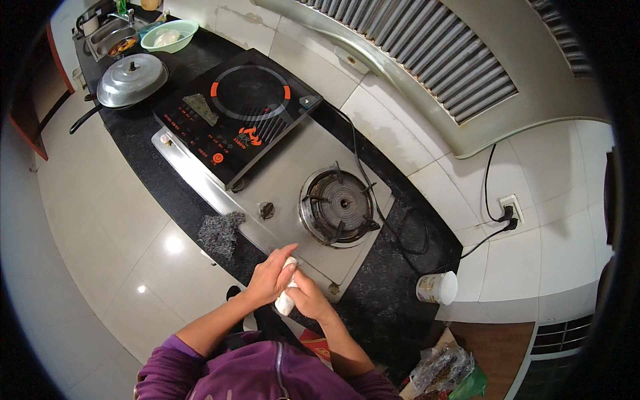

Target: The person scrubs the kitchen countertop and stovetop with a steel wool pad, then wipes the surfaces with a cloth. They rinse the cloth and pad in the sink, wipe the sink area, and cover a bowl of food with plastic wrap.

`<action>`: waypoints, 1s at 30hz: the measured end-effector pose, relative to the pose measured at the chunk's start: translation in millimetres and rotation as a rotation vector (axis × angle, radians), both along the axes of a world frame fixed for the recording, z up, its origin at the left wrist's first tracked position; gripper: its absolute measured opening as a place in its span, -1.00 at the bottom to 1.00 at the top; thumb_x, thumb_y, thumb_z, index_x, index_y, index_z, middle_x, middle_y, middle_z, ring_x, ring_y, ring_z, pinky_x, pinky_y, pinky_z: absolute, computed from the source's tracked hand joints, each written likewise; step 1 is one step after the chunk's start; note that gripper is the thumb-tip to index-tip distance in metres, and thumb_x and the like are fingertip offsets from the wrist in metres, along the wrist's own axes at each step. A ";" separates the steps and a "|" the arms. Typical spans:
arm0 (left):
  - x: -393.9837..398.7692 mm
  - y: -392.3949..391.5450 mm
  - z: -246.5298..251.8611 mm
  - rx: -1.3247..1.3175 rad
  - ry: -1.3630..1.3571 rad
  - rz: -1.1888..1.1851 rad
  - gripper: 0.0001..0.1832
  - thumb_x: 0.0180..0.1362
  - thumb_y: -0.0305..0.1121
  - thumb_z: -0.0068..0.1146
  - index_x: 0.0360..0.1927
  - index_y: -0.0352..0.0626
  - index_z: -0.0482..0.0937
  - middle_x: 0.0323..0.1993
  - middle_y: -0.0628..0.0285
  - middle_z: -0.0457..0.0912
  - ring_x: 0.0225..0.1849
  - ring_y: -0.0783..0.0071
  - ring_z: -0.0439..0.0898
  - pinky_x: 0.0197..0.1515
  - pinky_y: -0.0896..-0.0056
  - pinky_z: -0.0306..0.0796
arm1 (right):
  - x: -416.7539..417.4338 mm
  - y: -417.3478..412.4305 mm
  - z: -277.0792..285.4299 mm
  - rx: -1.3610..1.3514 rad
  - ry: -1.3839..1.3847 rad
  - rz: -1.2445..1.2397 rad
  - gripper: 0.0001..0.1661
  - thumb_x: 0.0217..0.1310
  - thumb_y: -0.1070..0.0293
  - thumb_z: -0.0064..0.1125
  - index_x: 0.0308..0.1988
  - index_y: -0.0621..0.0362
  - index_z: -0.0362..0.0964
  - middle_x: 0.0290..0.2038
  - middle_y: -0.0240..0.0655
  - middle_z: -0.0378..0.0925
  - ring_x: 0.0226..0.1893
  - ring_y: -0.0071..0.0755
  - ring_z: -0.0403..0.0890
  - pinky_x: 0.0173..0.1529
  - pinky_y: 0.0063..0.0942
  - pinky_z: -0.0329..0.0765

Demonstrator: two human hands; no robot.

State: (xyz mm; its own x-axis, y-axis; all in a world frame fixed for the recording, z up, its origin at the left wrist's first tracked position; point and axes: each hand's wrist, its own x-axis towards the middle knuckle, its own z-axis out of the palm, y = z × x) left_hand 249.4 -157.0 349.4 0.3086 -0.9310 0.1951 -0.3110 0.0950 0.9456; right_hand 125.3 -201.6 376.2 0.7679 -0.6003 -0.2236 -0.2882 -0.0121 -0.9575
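A white, elongated piece, perhaps a wrung cloth or dough, is held between my two hands in front of my body. My left hand lies along its upper left side, with fingers stretched towards the stovetop. My right hand is closed around it from the right. Both are above the front edge of the steel gas stovetop. A grey scouring mesh or cloth rests on the counter edge to the left. Beyond my hands sits the gas burner, beside its control knob.
A black induction cooker covers the stovetop's far part. Past it are a lidded pan, a green basket and a sink. A black cord crosses near the burner; a white tub stands right. The range hood overhangs.
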 end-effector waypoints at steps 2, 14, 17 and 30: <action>-1.1 -2.1 -5.0 0.008 -0.003 -0.020 -0.75 0.21 -0.32 -0.23 -0.16 -0.25 0.40 -0.34 0.02 0.46 -0.32 0.05 0.48 -0.27 0.25 0.37 | 0.1 1.3 6.3 -0.148 -0.003 0.009 -0.63 0.05 0.47 -0.20 -0.09 0.36 0.17 -0.20 -0.01 0.35 -0.16 -0.03 0.40 -0.09 -0.30 0.33; 3.8 -12.2 -14.1 0.209 0.054 -0.022 -0.66 0.23 -0.21 -0.27 -0.40 -0.31 0.40 -0.51 -0.14 0.42 -0.39 -0.16 0.42 -0.37 0.15 0.33 | -9.9 16.1 5.5 -0.528 0.066 -0.050 -0.50 0.06 0.50 -0.04 0.05 0.32 0.17 -0.10 0.03 0.38 -0.09 0.01 0.44 -0.12 -0.38 0.41; 18.3 -14.5 -53.4 0.263 0.389 0.134 -0.59 0.25 -0.14 -0.25 -0.41 -0.32 0.44 -0.56 0.07 0.52 -0.57 0.28 0.51 -0.46 0.34 0.35 | -11.0 13.2 19.9 -0.417 -0.097 0.027 -0.33 0.03 0.52 0.02 0.17 0.24 0.05 0.11 -0.04 0.23 0.10 -0.12 0.32 0.03 -0.39 0.35; 35.1 -9.6 -14.4 0.190 1.133 0.058 -0.58 0.22 0.01 -0.22 -0.15 -0.15 0.36 -0.36 0.26 0.48 -0.41 0.49 0.47 -0.38 0.47 0.40 | -37.3 -20.9 35.4 0.699 -0.792 -0.035 0.01 0.09 -0.42 -0.60 0.28 0.13 -0.32 0.31 -0.06 -0.28 0.30 -0.04 -0.18 0.23 0.01 -0.04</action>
